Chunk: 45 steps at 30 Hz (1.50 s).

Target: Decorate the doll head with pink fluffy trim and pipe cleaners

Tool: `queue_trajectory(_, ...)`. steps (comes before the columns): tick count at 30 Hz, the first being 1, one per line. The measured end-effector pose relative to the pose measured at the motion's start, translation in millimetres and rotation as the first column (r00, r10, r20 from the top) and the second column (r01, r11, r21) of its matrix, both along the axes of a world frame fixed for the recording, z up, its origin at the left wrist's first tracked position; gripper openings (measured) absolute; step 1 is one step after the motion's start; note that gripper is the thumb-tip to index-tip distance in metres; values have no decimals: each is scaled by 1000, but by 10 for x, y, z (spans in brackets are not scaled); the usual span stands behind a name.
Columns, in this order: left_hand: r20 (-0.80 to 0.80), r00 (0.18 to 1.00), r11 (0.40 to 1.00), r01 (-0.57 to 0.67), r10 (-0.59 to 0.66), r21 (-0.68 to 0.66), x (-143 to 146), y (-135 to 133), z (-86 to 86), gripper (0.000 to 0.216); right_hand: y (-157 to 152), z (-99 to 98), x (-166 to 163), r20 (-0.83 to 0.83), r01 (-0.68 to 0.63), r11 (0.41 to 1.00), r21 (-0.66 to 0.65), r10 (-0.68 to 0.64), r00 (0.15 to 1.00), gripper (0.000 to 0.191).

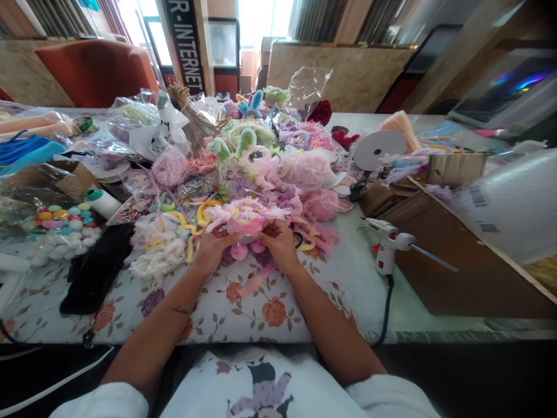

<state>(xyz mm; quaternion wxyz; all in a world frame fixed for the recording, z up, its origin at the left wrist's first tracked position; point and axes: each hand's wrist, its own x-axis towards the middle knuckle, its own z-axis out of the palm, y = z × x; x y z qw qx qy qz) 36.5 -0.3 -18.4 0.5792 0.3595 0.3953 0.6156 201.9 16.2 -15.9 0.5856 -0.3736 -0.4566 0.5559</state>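
A fluffy pink yarn piece (246,216), dotted with small coloured bits and tufted at both ends, is held up between my two hands above the table's front. My left hand (214,247) grips its lower left edge with thumb and fingers. At the lower right edge, my right hand (278,239) pinches it in the same way. Two pink pompoms (239,251) hang under it between my thumbs. Behind and around it lie pink yarn balls (321,204), yellow fuzzy stems (209,213) and a cream tangle of yarn (159,261).
A white glue gun (387,247) stands to the right, its cord running off the front edge, beside a brown cardboard box (470,261). A black phone-like slab (98,270) and bagged coloured beads (65,226) lie left. A white spool (378,150) sits back right.
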Motion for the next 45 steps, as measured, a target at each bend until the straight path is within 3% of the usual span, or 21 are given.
queue_trajectory(5,74,996,998,-49,51,-24,33,-12,61,58,-14,51,14,-13,-85,996,9,86,996,39)
queue_trajectory(10,63,996,996,-63,67,-64,50,-16,65,62,2,4,4,19,-31,999,22,30,999,39)
queue_trajectory(19,13,1000,999,1,0,-40,44,-7,69,64,9,-47,0,1,-19,1000,-19,19,1000,38)
queue_trajectory(25,-98,995,999,18,-22,-44,-6,2,-20,67,-15,-21,-49,-32,-48,999,-24,47,998,46)
queue_trajectory(34,12,999,999,40,-40,-23,47,-27,95,51,-26,-53,-86,-39,-19,996,-84,16,999,46)
queue_trajectory(45,12,997,996,82,-81,-23,11,-34,132,58,-48,-27,-75,-70,-4,995,-97,-3,998,45)
